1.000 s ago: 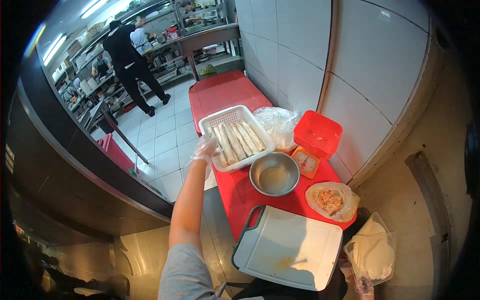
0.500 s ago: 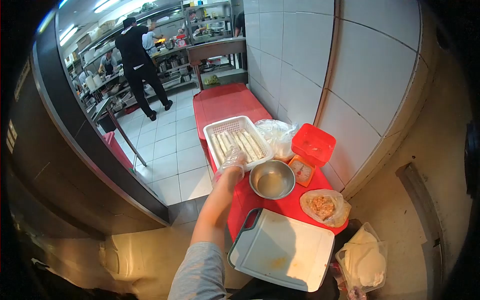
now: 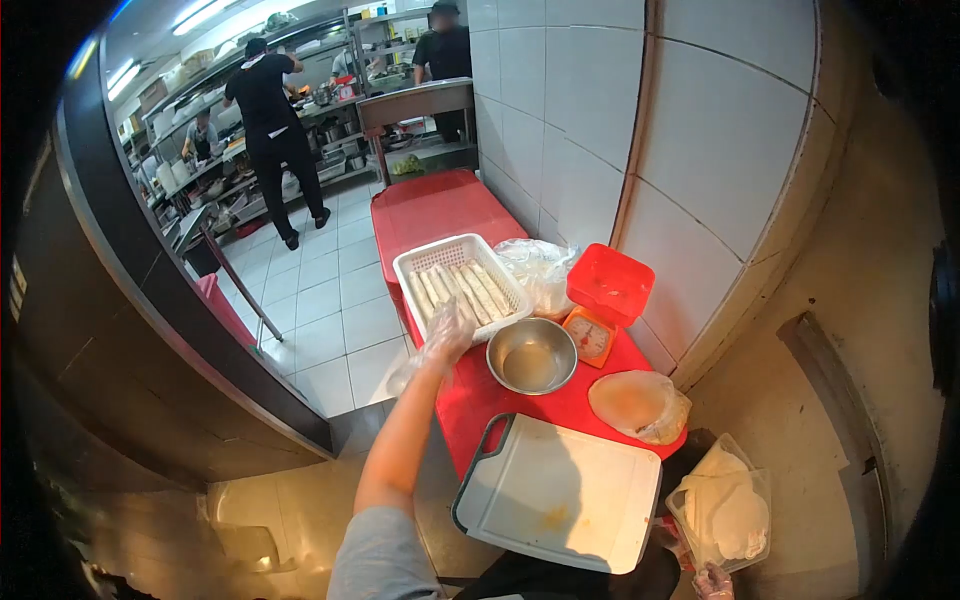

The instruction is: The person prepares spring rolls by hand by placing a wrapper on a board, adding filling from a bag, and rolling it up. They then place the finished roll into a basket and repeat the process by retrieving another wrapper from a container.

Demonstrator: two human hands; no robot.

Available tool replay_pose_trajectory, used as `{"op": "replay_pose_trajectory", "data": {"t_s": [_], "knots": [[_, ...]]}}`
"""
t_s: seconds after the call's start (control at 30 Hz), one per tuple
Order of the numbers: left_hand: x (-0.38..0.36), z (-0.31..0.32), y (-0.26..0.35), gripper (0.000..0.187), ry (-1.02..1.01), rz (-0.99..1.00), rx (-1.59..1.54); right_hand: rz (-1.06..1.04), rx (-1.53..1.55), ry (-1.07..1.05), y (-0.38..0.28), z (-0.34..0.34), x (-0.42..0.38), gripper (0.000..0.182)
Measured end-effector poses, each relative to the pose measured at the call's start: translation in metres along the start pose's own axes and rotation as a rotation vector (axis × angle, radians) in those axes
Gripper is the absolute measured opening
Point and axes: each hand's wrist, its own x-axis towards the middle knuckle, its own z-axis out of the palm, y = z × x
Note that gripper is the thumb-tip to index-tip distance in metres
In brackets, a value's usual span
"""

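My left hand (image 3: 446, 335), in a clear plastic glove, is over the near edge of a white perforated basket (image 3: 513, 300). Its fingers are apart and nothing shows in them. Pale rolls (image 3: 467, 290) lie side by side in the basket. At the bottom right, my right hand (image 3: 713, 582), also gloved, is at the lower edge of a clear container (image 3: 765, 520) holding pale flat sheets (image 3: 740, 522); its fingers are too small and partly cut off to read. A white cutting board (image 3: 580, 490) with a dark rim lies nearest my body, with an orange smear on it.
On the red table (image 3: 440, 210) stand a steel bowl (image 3: 532, 357), an orange scale (image 3: 590, 337) under a red tub (image 3: 612, 283), and plastic bags (image 3: 638, 402). A tiled wall (image 3: 570, 130) rises at the right. People (image 3: 275, 120) stand in the kitchen beyond.
My left hand has drawn back slightly from the rolls, and its fingers have spread. The view has shifted. The filling in the near bag is now less visible. Another person appears at the back.
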Motion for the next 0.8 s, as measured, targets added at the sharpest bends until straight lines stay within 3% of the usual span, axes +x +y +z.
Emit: {"op": "replay_pose_trajectory", "data": {"t_s": [0.07,0.1,0.13,0.17,0.2,0.23,0.27,0.3,0.37,0.4,0.43,0.47,0.53,0.57,0.6,0.63,0.7,0.8], "knots": [[-0.035,-0.023,0.029,0.055,-0.024,-0.087,-0.145,-0.011,-0.078,-0.064,0.021,-0.046,0.021,0.06],[-0.053,-0.034,0.045,0.058,-0.12,-0.28,-0.259,-0.012,-0.115,-0.093,0.028,-0.061,0.026,0.061],[-0.074,-0.047,0.059,0.051,-0.079,-0.21,-0.404,-0.011,-0.146,-0.119,0.04,-0.077,0.029,0.062],[-0.094,-0.054,0.07,0.045,-0.049,-0.135,-0.553,-0.102,-0.362,-0.02,0.039,-0.075,0.027,0.052],[-0.112,-0.048,0.08,0.04,0.027,-0.18,-0.652,-0.179,-0.571,0.095,0.028,-0.063,0.023,0.044],[-0.126,-0.041,0.092,0.039,0.08,-0.23,-0.754,-0.148,-0.594,0.167,0.023,-0.058,0.019,0.038],[-0.132,-0.048,0.116,0.035,0.048,-0.287,-0.77,-0.114,-0.614,0.238,0.018,-0.053,0.015,0.038],[-0.138,-0.038,0.124,0.029,0.026,-0.257,-0.851,-0.322,-0.753,0.51,0.054,-0.079,0.035,0.043],[-0.144,-0.028,0.164,0.024,-0.088,-0.163,-1.126,-0.461,-0.812,0.563,0.074,-0.122,0.06,0.051],[-0.143,-0.025,0.199,0.023,-0.125,-0.233,-1.2,-0.194,-0.627,0.629,0.026,-0.074,0.038,0.058],[-0.145,-0.022,0.232,0.021,-0.222,-0.168,-1.155,-0.28,-0.553,0.675,0.064,-0.125,0.077,0.061],[-0.144,-0.017,0.258,0.019,-0.305,-0.095,-1.104,-0.435,-0.815,0.889,0.086,-0.145,0.101,0.063],[-0.144,0.004,0.311,0.016,-0.535,0.117,-0.984,-0.431,-0.736,0.983,0.078,-0.145,0.117,0.063],[-0.152,0.038,0.322,0.013,-0.558,0.277,-1.078,-0.323,-0.643,0.99,0.07,-0.144,0.123,0.061],[-0.149,0.034,0.36,0.013,-0.645,0.568,-0.758,-0.22,-0.553,0.989,0.066,-0.142,0.128,0.059],[-0.157,0.061,0.38,0.014,-0.741,0.68,-0.874,-0.196,-0.544,1.045,0.07,-0.137,0.14,0.056],[-0.171,0.083,0.422,0.019,-1.072,0.567,-0.808,-0.149,-0.536,1.154,0.072,-0.135,0.157,0.05],[-0.198,0.164,0.438,0.021,-1.213,0.678,-0.697,0.033,-0.176,1.025,0.081,-0.161,0.178,0.038]]}}
